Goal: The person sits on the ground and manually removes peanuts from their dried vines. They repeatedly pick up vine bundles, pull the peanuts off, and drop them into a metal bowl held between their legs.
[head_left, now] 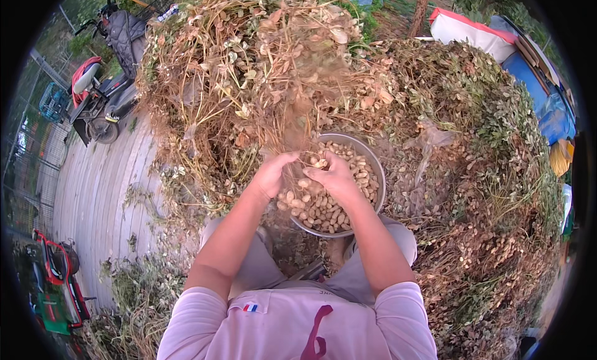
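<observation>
My left hand [275,173] grips the root end of a bunch of dried peanut plants [291,131], just over the left rim of a round metal bowl. Loose peanut pods [295,200] hang from the roots below that hand. At the bowl's upper middle, my right hand [333,173] has its thumb and fingers closed around a few pods [319,162]. The metal bowl [381,173] stands between my knees and holds many unshelled peanuts [331,215]. Leaves and stems of the bunch are blurred beyond my hands.
Heaped peanut plants [210,80] rise ahead, with more plants and pods [489,248] at the right. Wooden planks [102,183] lie at the left, with a parked scooter [105,113] and a red-framed machine [60,271] near them. Blue containers [536,94] stand at the far right.
</observation>
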Action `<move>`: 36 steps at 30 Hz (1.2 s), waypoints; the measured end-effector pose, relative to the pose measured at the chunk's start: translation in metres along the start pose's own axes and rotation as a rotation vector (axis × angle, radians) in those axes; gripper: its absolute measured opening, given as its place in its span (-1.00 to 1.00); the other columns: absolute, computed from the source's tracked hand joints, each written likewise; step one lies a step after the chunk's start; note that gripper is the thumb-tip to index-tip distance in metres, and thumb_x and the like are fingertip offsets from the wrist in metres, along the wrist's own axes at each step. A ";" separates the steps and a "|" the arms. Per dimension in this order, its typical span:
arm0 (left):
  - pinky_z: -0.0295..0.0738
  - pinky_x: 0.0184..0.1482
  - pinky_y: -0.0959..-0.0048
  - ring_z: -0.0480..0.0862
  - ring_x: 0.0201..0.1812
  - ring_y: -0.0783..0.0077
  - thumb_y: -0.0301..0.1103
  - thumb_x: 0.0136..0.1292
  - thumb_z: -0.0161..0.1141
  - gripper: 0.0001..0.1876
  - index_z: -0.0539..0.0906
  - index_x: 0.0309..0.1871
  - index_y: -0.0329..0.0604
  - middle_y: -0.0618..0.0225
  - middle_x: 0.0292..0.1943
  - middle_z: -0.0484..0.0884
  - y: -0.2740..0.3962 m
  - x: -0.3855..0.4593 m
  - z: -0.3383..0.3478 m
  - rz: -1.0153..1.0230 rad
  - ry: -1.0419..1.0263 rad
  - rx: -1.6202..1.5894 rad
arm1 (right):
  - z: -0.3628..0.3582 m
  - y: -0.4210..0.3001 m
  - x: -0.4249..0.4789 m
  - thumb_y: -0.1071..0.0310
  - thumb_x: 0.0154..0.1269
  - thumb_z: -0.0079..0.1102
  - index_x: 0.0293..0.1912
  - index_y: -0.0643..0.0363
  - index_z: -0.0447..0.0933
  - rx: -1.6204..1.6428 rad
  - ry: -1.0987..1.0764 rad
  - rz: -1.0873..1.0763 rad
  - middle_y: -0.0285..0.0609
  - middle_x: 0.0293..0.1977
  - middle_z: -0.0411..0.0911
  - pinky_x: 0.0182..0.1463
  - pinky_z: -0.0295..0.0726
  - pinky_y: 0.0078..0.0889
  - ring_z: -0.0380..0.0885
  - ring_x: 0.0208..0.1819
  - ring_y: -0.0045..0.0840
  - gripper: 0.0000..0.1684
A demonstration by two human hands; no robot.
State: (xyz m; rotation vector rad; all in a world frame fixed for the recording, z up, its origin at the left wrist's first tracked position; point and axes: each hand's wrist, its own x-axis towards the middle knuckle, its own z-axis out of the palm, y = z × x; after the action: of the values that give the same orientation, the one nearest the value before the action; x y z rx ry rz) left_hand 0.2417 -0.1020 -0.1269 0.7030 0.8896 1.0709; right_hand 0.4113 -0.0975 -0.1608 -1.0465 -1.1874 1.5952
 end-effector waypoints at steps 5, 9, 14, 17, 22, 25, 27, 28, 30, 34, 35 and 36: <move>0.43 0.18 0.24 0.57 0.06 0.28 -0.33 0.13 0.25 -0.50 0.50 0.15 -0.32 0.21 0.00 0.62 0.005 0.002 -0.002 -0.011 -0.020 -0.091 | -0.002 -0.023 -0.009 0.51 0.18 0.29 0.03 0.27 0.42 0.202 -0.080 0.071 -0.27 -0.28 0.57 -0.30 0.55 -0.66 0.55 -0.28 -0.69 -0.59; 0.47 0.14 0.28 0.60 0.01 0.28 -0.33 0.13 0.27 -0.52 0.51 0.13 -0.33 0.20 -0.04 0.64 0.001 0.001 0.005 0.059 0.004 -0.041 | -0.001 -0.041 -0.016 0.45 0.17 0.34 0.05 0.30 0.39 0.183 -0.173 0.190 -0.32 -0.41 0.55 -0.45 0.41 -0.71 0.50 -0.46 -0.72 -0.52; 0.51 0.07 0.30 0.63 -0.09 0.31 -0.33 0.15 0.28 -0.60 0.57 0.03 -0.33 0.23 -0.13 0.67 -0.001 0.003 0.006 -0.062 0.028 -0.027 | -0.001 -0.023 -0.007 0.24 0.26 0.28 -0.15 0.13 0.46 0.244 -0.025 0.131 -0.35 -0.46 0.54 -0.59 0.43 -0.71 0.50 -0.51 -0.71 -0.73; 0.50 0.08 0.30 0.63 -0.07 0.30 -0.32 0.15 0.28 -0.61 0.58 0.02 -0.34 0.21 -0.11 0.67 -0.007 0.006 0.004 -0.019 0.054 -0.033 | 0.000 -0.022 -0.006 0.29 0.25 0.27 -0.14 0.12 0.46 0.382 0.030 0.167 -0.34 -0.46 0.54 -0.54 0.47 -0.69 0.53 -0.50 -0.70 -0.76; 0.43 0.18 0.26 0.62 -0.02 0.28 -0.13 0.10 0.37 -0.42 0.52 0.13 -0.29 0.22 -0.03 0.65 -0.006 0.010 0.001 -0.072 -0.057 -0.093 | -0.002 -0.015 0.001 0.32 0.25 0.24 -0.21 0.14 0.48 0.413 0.035 0.154 -0.29 -0.44 0.57 -0.43 0.50 -0.66 0.56 -0.46 -0.64 -0.83; 0.42 0.18 0.28 0.61 -0.02 0.31 -0.08 0.06 0.42 -0.32 0.47 0.18 -0.29 0.25 -0.03 0.64 -0.005 0.002 0.014 0.010 0.018 0.090 | 0.002 -0.009 0.001 0.35 0.24 0.21 -0.17 0.22 0.49 -0.034 0.011 0.054 -0.24 -0.40 0.58 -0.36 0.50 -0.61 0.55 -0.41 -0.63 -0.80; 0.44 0.14 0.30 0.61 -0.05 0.31 -0.13 0.04 0.46 -0.30 0.43 0.18 -0.32 0.24 -0.08 0.64 -0.016 0.017 0.000 -0.012 0.045 0.182 | 0.011 -0.013 -0.004 0.40 0.26 0.16 -0.11 0.26 0.49 -0.414 0.044 -0.033 -0.22 -0.35 0.58 -0.24 0.50 -0.60 0.53 -0.34 -0.66 -0.78; 0.46 0.11 0.31 0.62 -0.07 0.31 -0.15 0.05 0.46 -0.32 0.44 0.16 -0.34 0.23 -0.10 0.64 -0.018 0.020 -0.001 -0.021 0.082 0.198 | 0.016 -0.008 -0.005 0.43 0.25 0.15 -0.02 0.28 0.49 -0.480 0.080 -0.196 -0.17 -0.36 0.60 -0.22 0.49 -0.64 0.53 -0.35 -0.69 -0.70; 0.55 -0.04 0.34 0.65 -0.17 0.33 -0.25 0.08 0.43 -0.47 0.51 0.03 -0.39 0.17 -0.16 0.65 -0.020 0.020 0.008 0.007 0.224 0.096 | 0.014 -0.012 -0.005 0.47 0.23 0.16 0.00 0.30 0.50 -0.417 0.074 -0.010 -0.15 -0.35 0.61 -0.20 0.49 -0.65 0.55 -0.34 -0.69 -0.68; 0.58 -0.17 0.37 0.65 -0.25 0.35 -0.27 0.15 0.37 -0.61 0.57 -0.10 -0.40 0.19 -0.23 0.66 -0.009 0.021 0.011 -0.045 0.274 0.087 | 0.009 -0.005 0.000 0.44 0.23 0.19 -0.07 0.28 0.54 -0.024 0.128 -0.082 -0.23 -0.43 0.62 -0.44 0.45 -0.63 0.53 -0.47 -0.71 -0.74; 0.57 -0.20 0.39 0.64 -0.27 0.37 -0.26 0.16 0.36 -0.63 0.58 -0.10 -0.38 0.21 -0.25 0.66 -0.011 0.022 0.010 0.002 0.254 0.103 | 0.007 -0.004 0.002 0.45 0.25 0.19 -0.07 0.27 0.55 0.084 0.111 -0.097 -0.27 -0.45 0.62 -0.46 0.43 -0.66 0.53 -0.47 -0.73 -0.75; 0.57 -0.23 0.40 0.64 -0.30 0.38 -0.26 0.17 0.36 -0.64 0.58 -0.11 -0.37 0.24 -0.27 0.66 -0.012 0.021 0.011 0.046 0.236 0.118 | 0.007 -0.016 -0.003 0.40 0.26 0.23 -0.09 0.21 0.55 0.162 0.137 0.050 -0.34 -0.48 0.58 -0.49 0.42 -0.71 0.49 -0.50 -0.77 -0.77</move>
State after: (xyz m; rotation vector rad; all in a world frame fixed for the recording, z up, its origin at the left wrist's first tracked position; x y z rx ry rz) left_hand 0.2611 -0.0870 -0.1375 0.7071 1.1512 1.1648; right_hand 0.4083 -0.0989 -0.1434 -1.0688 -0.9309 1.6027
